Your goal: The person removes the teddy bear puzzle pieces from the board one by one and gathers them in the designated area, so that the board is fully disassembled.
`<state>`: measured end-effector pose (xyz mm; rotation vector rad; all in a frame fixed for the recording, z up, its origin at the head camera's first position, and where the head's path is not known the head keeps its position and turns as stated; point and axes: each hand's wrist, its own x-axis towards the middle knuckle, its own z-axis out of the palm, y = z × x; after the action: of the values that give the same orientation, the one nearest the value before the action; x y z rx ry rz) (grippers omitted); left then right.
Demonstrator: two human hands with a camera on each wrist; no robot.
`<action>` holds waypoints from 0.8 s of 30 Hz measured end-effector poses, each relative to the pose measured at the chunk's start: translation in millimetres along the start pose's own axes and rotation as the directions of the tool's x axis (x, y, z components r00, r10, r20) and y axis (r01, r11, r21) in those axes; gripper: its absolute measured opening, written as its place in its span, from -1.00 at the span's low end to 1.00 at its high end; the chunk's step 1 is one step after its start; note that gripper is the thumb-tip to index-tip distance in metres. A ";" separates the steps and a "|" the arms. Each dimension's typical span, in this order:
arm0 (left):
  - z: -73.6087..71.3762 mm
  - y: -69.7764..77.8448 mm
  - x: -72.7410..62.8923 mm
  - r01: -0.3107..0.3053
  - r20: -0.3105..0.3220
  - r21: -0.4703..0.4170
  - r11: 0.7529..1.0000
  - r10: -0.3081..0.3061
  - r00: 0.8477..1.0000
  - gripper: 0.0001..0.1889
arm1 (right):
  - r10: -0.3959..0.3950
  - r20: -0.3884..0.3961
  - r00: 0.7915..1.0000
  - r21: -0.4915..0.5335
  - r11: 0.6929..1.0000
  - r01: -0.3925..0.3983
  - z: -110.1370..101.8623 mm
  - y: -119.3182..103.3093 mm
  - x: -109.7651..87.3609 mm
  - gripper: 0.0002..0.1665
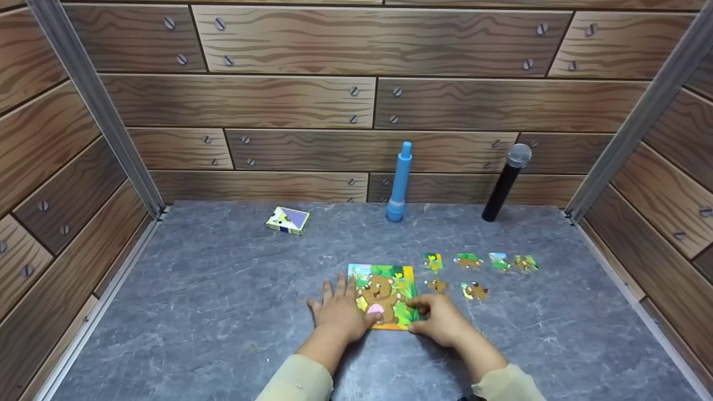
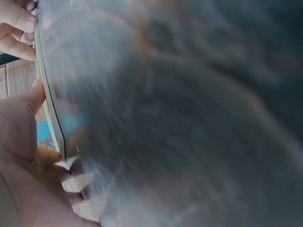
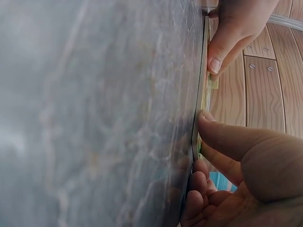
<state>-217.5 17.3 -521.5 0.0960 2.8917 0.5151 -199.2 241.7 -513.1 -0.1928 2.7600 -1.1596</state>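
Observation:
A square bear picture puzzle (image 1: 384,289) with an orange lower border lies flat on the grey tabletop. My left hand (image 1: 341,311) spreads over its left side, fingers straight and pointing away, thumb resting on the picture near the lower edge. Along the right edge, my right hand (image 1: 443,320) holds the lower corner between thumb and bent index finger; its other fingers curl beside the board. From the right wrist the thumb (image 3: 222,132) shows on the puzzle's edge (image 3: 204,94). The left wrist view has the left hand (image 2: 28,156) against the same thin board.
Several loose puzzle pieces (image 1: 473,291) lie right of the board, in two rough rows. Behind stand a blue tube-shaped toy (image 1: 399,184) and a black microphone (image 1: 503,186). A small patterned box (image 1: 288,220) sits back left. Wood-print walls (image 1: 289,100) enclose the table.

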 end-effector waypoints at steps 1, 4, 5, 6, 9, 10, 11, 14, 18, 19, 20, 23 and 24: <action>-0.1 0.0 0.5 0.003 0.003 0.001 1.000 -0.003 1.000 0.15 | -0.003 -0.003 1.000 0.004 1.000 0.003 0.2 -0.4 -0.1 -0.49; -0.4 -0.3 1.2 0.012 0.012 0.005 1.000 -0.012 1.000 0.15 | -0.014 -0.013 1.000 0.009 1.000 0.014 1.3 -1.3 -0.3 -0.50; -0.9 -0.3 1.0 0.014 0.012 0.002 1.000 -0.014 1.000 0.15 | -0.017 -0.015 1.000 0.009 1.000 0.017 1.6 -1.4 -0.3 -0.50; -1.2 -0.4 1.1 0.016 0.016 -0.001 1.000 -0.016 1.000 0.15 | -0.016 -0.016 1.000 0.010 1.000 0.016 1.9 -1.4 -0.4 -0.50; -1.8 -0.6 0.5 0.016 0.028 -0.007 1.000 -0.016 0.999 0.14 | -0.013 -0.018 1.000 0.006 1.000 0.013 2.7 -1.1 -0.4 -0.51; -1.7 -0.7 0.3 0.016 0.032 -0.008 1.000 -0.016 0.999 0.14 | -0.012 -0.018 1.000 0.006 1.000 0.012 2.9 -1.2 -0.3 -0.51; -1.7 -0.7 0.2 0.016 0.036 -0.010 1.000 -0.015 0.999 0.14 | -0.010 -0.020 1.000 0.007 1.000 0.010 3.1 -1.2 -0.2 -0.51; -2.0 -0.8 -0.9 0.016 0.040 -0.012 1.000 -0.016 0.999 0.14 | -0.005 -0.027 1.000 0.011 1.000 0.006 3.7 -1.4 0.4 -0.51; -1.7 -0.9 -0.8 0.017 0.034 -0.013 1.000 -0.016 0.999 0.14 | 0.018 -0.038 0.999 0.018 1.000 -0.018 4.6 -2.3 0.5 -0.51; -1.5 -0.9 -0.6 0.017 0.033 -0.015 1.000 -0.016 0.999 0.14 | 0.025 -0.042 0.999 0.020 1.000 -0.024 4.7 -2.7 0.4 -0.51; -1.3 -0.9 -0.4 0.017 0.032 -0.016 1.000 -0.016 0.999 0.14 | 0.033 -0.044 0.998 0.023 0.999 -0.032 4.8 -3.0 0.1 -0.51; -0.2 -1.2 -0.4 0.015 0.027 -0.024 1.000 -0.015 1.000 0.14 | 0.040 -0.049 0.998 0.029 0.999 -0.039 4.3 -4.2 -1.1 -0.51; 0.3 -1.5 -0.5 0.015 0.024 -0.027 1.000 -0.014 1.000 0.14 | 0.039 -0.049 0.998 0.029 0.999 -0.038 4.0 -4.6 -1.6 -0.50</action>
<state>-216.9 15.9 -522.2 0.0768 2.8590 0.5464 -196.6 236.0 -512.4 -0.1086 2.7753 -1.2093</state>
